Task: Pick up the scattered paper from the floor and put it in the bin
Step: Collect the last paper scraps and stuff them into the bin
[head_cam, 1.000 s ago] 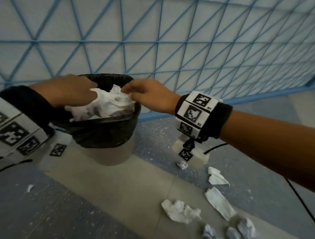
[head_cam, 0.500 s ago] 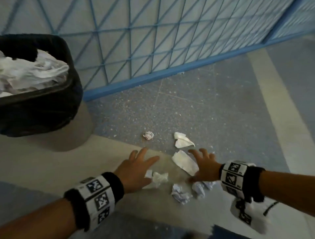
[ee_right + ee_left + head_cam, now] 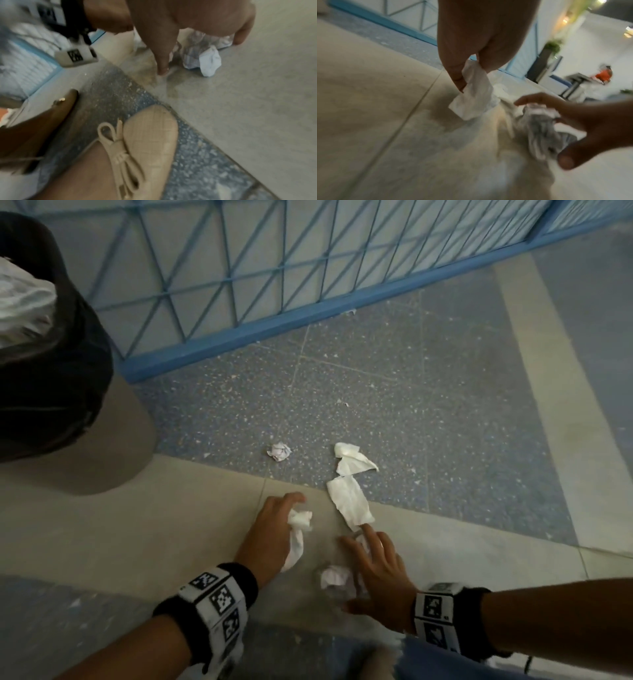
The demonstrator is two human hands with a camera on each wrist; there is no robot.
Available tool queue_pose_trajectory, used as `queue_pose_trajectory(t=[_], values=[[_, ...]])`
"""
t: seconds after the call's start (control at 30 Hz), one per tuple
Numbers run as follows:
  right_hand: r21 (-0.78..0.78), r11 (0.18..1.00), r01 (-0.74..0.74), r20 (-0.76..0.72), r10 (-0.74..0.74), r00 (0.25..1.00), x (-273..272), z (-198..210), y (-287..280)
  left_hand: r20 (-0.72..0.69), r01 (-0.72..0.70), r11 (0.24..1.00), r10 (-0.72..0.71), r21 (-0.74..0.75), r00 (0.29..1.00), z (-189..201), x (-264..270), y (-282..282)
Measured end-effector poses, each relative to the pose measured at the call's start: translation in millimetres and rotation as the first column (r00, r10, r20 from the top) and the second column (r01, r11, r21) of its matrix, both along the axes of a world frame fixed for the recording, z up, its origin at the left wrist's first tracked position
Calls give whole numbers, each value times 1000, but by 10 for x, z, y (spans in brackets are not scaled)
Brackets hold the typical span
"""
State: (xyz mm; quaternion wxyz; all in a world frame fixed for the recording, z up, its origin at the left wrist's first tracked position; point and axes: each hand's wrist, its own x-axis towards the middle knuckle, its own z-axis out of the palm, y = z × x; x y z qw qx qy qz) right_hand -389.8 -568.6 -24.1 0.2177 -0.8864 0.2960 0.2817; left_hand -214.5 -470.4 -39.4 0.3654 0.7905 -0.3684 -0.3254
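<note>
Several white paper scraps lie on the floor. My left hand [image 3: 291, 515] pinches a crumpled white tissue [image 3: 297, 530], which hangs from its fingers [image 3: 453, 70] just above the beige tile. Beside it my right hand [image 3: 359, 546] is spread open over a crumpled paper wad [image 3: 334, 577]; its arched fingers [image 3: 161, 54] bracket the wad [image 3: 202, 56] and one fingertip touches the floor. Beyond the hands lie a flat sheet [image 3: 349, 503], a folded piece [image 3: 354, 458] and a small ball [image 3: 279, 451]. The black-lined bin [image 3: 68, 378] stands at the far left, with paper [image 3: 20, 306] heaped inside.
A blue lattice fence [image 3: 308, 268] runs along the back of the speckled grey floor. My beige shoe [image 3: 150, 135] is planted close behind the right hand. In the left wrist view, a potted plant [image 3: 553, 46] and furniture stand far off.
A second ago both hands were at the bin with paper. They dropped to the floor scraps; the left has since pinched up a tissue, and the right has pulled back over a wad.
</note>
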Motion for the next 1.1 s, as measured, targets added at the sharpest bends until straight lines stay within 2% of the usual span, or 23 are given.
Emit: queue_pose_trajectory(t=[0.1,0.2,0.27,0.33,0.43,0.47,0.5,0.57,0.6,0.67,0.7,0.73,0.8,0.83,0.87,0.9,0.93,0.97,1.03,1.1], values=[[-15,993,-120,42,120,992,-22,-49,-17,-96,-111,991,104,-70,990,51,-1,-128],[37,986,-165,108,160,981,-49,-80,-125,-62,-86,995,83,-48,995,-37,-11,-173],[139,986,-88,164,65,984,-10,-98,-234,22,-4,1000,4,18,1000,-40,-51,-160],[209,978,21,186,-61,981,78,-67,-341,149,150,980,-169,132,974,-41,-85,-120],[178,982,55,293,-107,950,217,-28,-462,326,356,896,-431,266,842,-85,-110,-94],[173,984,48,345,-106,932,241,-6,-496,357,383,881,-465,278,810,-95,-103,-103],[185,982,40,404,-113,908,254,20,-528,360,382,880,-467,284,808,-120,-82,-111],[208,978,-1,463,-98,881,242,96,-569,322,329,910,-399,251,858,-141,-23,-130],[182,982,-58,451,-31,892,204,121,-585,292,283,938,-333,201,896,-138,14,-129],[100,959,-266,338,219,916,71,130,-624,225,170,983,-181,66,957,-120,46,-95],[52,918,-394,264,368,891,-6,134,-642,189,136,991,-133,-6,973,-90,19,-59],[11,848,-531,210,517,830,-84,133,-660,157,143,988,-132,-59,979,-29,-30,-25],[-64,670,-739,94,741,664,-198,101,-738,111,274,959,-265,-69,958,24,-215,68],[-127,590,-797,42,806,590,-222,59,-793,103,366,931,-363,-9,926,8,-319,109],[-199,528,-826,42,846,531,-227,5,-845,120,464,884,-468,63,876,-26,-407,144],[-247,507,-826,65,859,508,-195,-28,-875,176,546,829,-559,119,811,-80,-465,164],[-261,534,-804,107,844,526,-128,-33,-884,247,587,793,-609,161,754,-180,-499,170],[-262,585,-768,162,811,562,-51,-33,-880,218,569,797,-604,205,767,-225,-493,168],[-251,710,-658,318,702,637,106,-62,-882,218,483,847,-526,224,822,-293,-418,107],[-209,838,-504,439,541,717,305,-42,-865,160,408,907,-420,100,893,-250,-297,-12]])
